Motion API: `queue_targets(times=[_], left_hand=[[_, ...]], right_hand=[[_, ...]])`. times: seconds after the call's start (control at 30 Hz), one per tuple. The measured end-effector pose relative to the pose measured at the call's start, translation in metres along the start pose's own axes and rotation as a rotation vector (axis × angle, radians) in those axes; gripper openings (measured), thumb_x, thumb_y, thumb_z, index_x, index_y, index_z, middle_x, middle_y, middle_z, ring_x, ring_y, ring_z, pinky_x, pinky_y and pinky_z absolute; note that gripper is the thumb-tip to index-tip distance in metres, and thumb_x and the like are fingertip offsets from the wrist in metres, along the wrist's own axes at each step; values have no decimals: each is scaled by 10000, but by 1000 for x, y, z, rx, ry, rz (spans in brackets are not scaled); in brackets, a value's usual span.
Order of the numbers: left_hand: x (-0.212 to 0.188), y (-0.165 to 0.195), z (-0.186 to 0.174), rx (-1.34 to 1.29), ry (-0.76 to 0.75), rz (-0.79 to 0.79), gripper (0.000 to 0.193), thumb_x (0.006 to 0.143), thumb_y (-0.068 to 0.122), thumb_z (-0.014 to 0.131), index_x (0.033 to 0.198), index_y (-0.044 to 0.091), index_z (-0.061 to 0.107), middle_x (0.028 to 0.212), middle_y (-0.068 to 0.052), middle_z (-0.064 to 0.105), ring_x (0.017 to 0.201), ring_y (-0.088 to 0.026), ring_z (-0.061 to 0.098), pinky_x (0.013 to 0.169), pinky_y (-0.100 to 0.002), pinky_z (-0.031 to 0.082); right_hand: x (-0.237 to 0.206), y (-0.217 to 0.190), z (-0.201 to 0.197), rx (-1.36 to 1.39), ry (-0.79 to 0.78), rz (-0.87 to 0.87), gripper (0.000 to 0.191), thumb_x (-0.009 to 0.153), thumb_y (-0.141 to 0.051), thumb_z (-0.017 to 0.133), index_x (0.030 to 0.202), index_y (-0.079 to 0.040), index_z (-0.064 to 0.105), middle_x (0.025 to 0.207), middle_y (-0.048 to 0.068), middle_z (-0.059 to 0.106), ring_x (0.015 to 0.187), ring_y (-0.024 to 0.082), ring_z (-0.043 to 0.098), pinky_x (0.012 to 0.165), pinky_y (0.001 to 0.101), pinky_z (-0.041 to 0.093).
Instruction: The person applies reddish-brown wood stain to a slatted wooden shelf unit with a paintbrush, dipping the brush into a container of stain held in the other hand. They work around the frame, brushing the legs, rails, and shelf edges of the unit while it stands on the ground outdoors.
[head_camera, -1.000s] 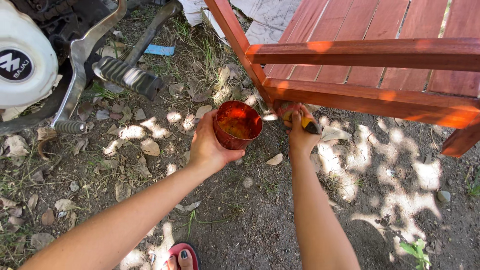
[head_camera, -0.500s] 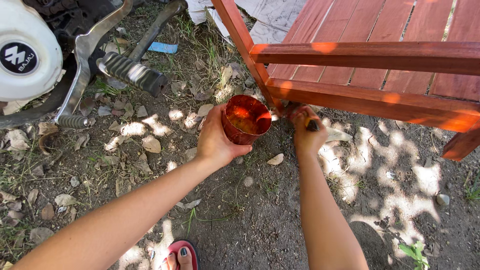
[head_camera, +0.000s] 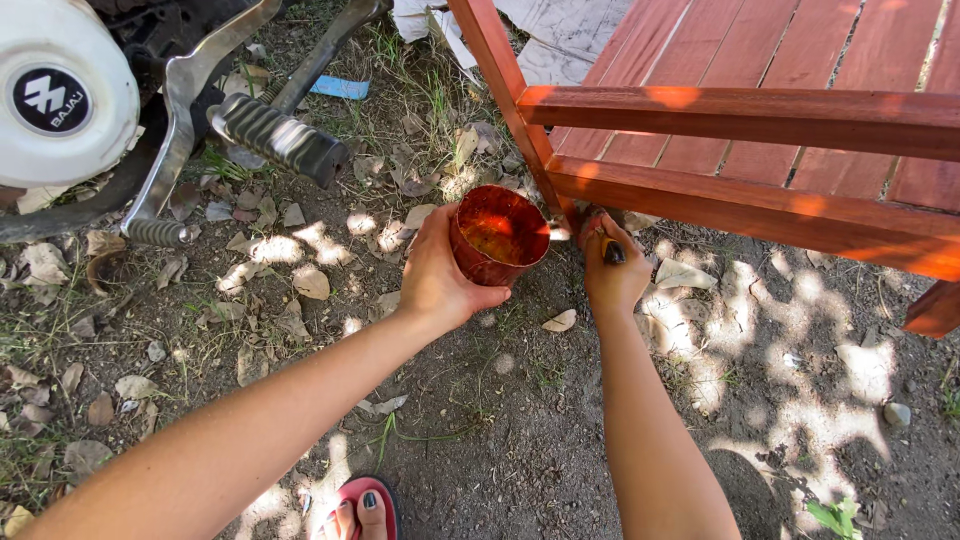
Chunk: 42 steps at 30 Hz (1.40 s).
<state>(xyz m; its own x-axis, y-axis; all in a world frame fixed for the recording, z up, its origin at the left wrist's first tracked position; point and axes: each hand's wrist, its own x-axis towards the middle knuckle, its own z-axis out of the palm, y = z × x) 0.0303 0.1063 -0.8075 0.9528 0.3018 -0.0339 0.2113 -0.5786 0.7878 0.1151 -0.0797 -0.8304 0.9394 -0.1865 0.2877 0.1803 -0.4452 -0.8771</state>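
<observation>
Stain, reddish-brown and wet-looking, coats the inside of the small cup (head_camera: 497, 235) that I see gripped in the left hand (head_camera: 437, 280), fingers wrapped round its far wall and thumb on the near side, the mouth tipped up and toward the right. Just to the right of it, the right hand (head_camera: 612, 275) is closed into a fist around a dark-handled brush (head_camera: 611, 252); only the end of the handle shows above the knuckles, and I cannot see the bristles, which are hidden behind the hand. That hand sits right at the foot of the red wooden leg (head_camera: 510, 95), where the leg meets the lower rail (head_camera: 760, 205) of the slatted wooden frame (head_camera: 800, 50). So the leg's base lies directly ahead of and touching close to the right hand, while the cup is beside it on the left, near but apart from the wood. The leg's long axis runs up and away to the left; the rail runs off to the right. Of the two hands, the right is plainly the nearer to the wood. Dry leaves and dirt cover the ground (head_camera: 480, 420), a motorcycle footpeg (head_camera: 278, 138) juts in at upper left, and a toe in a red sandal (head_camera: 362, 508) shows at the bottom edge.
</observation>
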Motion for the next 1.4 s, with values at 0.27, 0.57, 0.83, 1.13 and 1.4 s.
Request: queue_targets(times=[0.27,0.57,0.83,1.13,1.4], left_hand=[[3,0,2,61,-34,-70,1149,467,280,996,1409,99,363,1346,-87,514,1290,-281,524,1156,-420,397],[3,-5,4,41,4,51,1073,477,272,989,1368,80,423,1299,-95,540,1263,-291,541,1145,-424,415],[4,-6,7,-11,45,80,1030,478,279,971,1345,70,456,1280,-97,561,1240,-283,566,1107,-410,448],[5,-12,9,49,37,84,1054,465,281,982,1348,86,441,1285,-97,548,1247,-307,553,1110,-443,436],[-2,-33,-2,185,19,175,1038,509,183,951,1399,128,420,1316,-131,517,1260,-366,521,1102,-515,449]], right_hand=[[4,10,-6,333,18,148,265,966,-103,719,1222,-33,724,1098,105,748,935,124,719,813,260,611],[1,11,4,-87,20,-37,349,920,-238,774,1191,-18,763,1013,130,792,918,141,747,880,307,564],[10,15,-10,431,38,228,268,970,-91,702,1227,-16,711,1098,133,732,884,189,749,760,310,675],[1,18,-2,189,-120,168,284,952,-135,761,1219,-38,758,1043,125,775,876,202,761,727,298,601],[-5,57,-50,1120,-254,693,285,1007,-286,647,1236,-117,667,918,-5,692,735,163,668,609,270,521]])
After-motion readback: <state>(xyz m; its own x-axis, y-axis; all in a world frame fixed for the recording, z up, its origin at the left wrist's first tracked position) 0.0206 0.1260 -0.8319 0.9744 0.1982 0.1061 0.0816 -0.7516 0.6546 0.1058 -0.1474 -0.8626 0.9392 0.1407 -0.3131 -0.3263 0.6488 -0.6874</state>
